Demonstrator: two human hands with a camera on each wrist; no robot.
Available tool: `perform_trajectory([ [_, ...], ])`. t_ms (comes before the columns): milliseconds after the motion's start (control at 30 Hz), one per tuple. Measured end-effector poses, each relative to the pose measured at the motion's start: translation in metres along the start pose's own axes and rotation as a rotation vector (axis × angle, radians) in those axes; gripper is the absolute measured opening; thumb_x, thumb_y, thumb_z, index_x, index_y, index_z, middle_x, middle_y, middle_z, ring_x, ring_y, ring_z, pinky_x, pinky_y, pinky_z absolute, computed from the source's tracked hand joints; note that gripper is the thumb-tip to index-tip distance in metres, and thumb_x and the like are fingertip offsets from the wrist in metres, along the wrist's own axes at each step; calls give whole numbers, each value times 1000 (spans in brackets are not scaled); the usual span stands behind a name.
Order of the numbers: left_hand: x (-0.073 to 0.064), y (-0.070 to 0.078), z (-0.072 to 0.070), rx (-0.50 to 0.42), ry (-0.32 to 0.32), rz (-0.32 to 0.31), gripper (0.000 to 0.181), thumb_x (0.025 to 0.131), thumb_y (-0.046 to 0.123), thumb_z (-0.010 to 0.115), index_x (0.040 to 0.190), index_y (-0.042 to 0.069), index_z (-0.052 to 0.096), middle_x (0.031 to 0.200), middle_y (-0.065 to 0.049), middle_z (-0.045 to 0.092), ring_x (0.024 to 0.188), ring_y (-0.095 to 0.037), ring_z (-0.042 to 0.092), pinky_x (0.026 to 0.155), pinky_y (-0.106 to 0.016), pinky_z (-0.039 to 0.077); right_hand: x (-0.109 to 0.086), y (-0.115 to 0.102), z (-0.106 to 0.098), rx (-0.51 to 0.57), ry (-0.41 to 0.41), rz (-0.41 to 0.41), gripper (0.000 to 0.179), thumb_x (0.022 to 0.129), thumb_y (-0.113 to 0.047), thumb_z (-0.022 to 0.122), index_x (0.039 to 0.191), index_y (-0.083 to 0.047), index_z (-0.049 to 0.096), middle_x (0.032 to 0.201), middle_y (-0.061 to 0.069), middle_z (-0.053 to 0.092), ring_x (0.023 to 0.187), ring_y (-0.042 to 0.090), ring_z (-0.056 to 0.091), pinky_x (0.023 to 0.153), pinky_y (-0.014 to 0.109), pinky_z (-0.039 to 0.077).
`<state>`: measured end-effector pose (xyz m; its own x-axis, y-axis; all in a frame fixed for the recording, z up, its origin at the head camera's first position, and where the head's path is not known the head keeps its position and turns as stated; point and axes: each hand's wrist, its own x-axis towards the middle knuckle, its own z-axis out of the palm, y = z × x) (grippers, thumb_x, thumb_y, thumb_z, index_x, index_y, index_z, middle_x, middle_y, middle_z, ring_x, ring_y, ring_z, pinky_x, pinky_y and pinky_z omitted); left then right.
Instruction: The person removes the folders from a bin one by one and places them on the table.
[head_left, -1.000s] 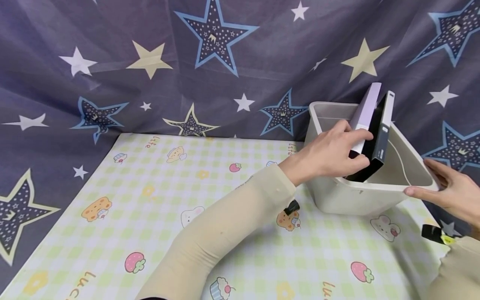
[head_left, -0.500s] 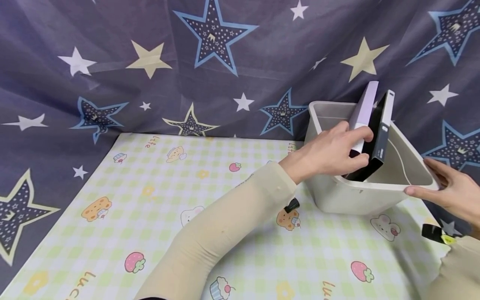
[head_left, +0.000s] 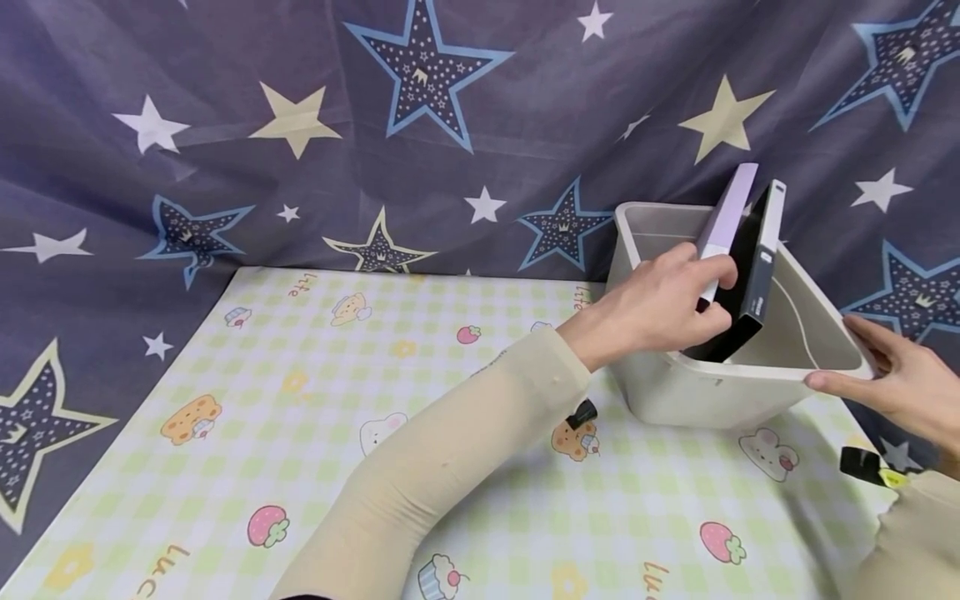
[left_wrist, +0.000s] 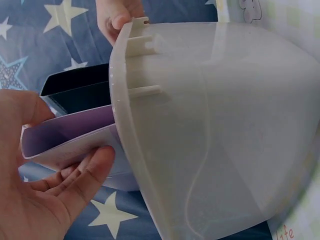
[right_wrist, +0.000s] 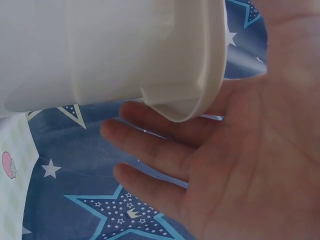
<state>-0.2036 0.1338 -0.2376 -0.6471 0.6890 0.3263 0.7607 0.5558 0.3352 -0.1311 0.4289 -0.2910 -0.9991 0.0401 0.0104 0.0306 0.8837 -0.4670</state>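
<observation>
A slim purple-and-white box [head_left: 726, 218] leans inside a pale grey bin [head_left: 720, 396], sticking up past its rim. My left hand [head_left: 660, 302] holds its near end between thumb and fingers. The left wrist view shows this purple box [left_wrist: 75, 127] hollow and open at the end facing the camera. To its right, a slim black box [head_left: 757, 275] with a white spine also leans in the bin, apart from the purple one at the top. At the bin's right front corner, my right hand [head_left: 907, 379] grips the rim, thumb in front and fingers along the outside.
A thin white cord [head_left: 798, 321] runs down inside the bin. The bin stands on a table with a checked, cartoon-printed cloth [head_left: 315, 475], near its right edge. A dark star-patterned curtain [head_left: 247, 100] hangs behind and beside the table.
My left hand has shifted very slightly left, and the purple box's near end sits a little farther from the black one. My right hand stays on the bin's rim.
</observation>
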Motion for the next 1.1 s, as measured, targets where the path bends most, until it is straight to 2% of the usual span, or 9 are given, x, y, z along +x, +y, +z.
perform_trajectory([
  [167, 0, -2, 1, -29, 32, -6, 28, 84, 28, 56, 112, 27, 56, 95, 5, 46, 80, -8, 48, 65, -20, 40, 0, 1, 0, -2, -4, 10, 103, 88, -42, 67, 150, 3, -2, 150, 36, 5, 130, 59, 16, 98, 68, 23],
  [433, 2, 1, -1, -23, 17, -20, 26, 85, 28, 56, 111, 27, 56, 96, 5, 46, 82, -8, 48, 66, -20, 40, 0, 0, -2, -5, -6, 9, 102, 87, -40, 67, 150, 4, -1, 148, 38, 9, 126, 61, 24, 94, 68, 27],
  [600, 2, 1, -1, -12, 10, -41, 26, 85, 29, 56, 110, 28, 56, 97, 5, 46, 83, -8, 47, 67, -20, 40, 0, 1, 0, 13, -6, 11, 102, 87, -41, 67, 150, 3, -1, 150, 36, 6, 130, 60, 17, 97, 68, 23],
  [767, 1, 1, -2, 3, 15, -35, 25, 84, 29, 56, 109, 28, 56, 95, 4, 45, 83, -8, 47, 66, -20, 40, 2, 2, 1, 30, -12, 10, 102, 88, -41, 67, 150, 2, -2, 151, 34, 3, 133, 58, 12, 100, 67, 19],
  [1100, -1, -2, -2, -9, 65, -30, 26, 82, 26, 56, 109, 26, 58, 95, 5, 47, 82, -8, 47, 67, -19, 40, 1, -1, 0, 29, -12, 14, 102, 88, -40, 66, 149, 5, -2, 150, 37, 3, 132, 58, 13, 100, 67, 20],
])
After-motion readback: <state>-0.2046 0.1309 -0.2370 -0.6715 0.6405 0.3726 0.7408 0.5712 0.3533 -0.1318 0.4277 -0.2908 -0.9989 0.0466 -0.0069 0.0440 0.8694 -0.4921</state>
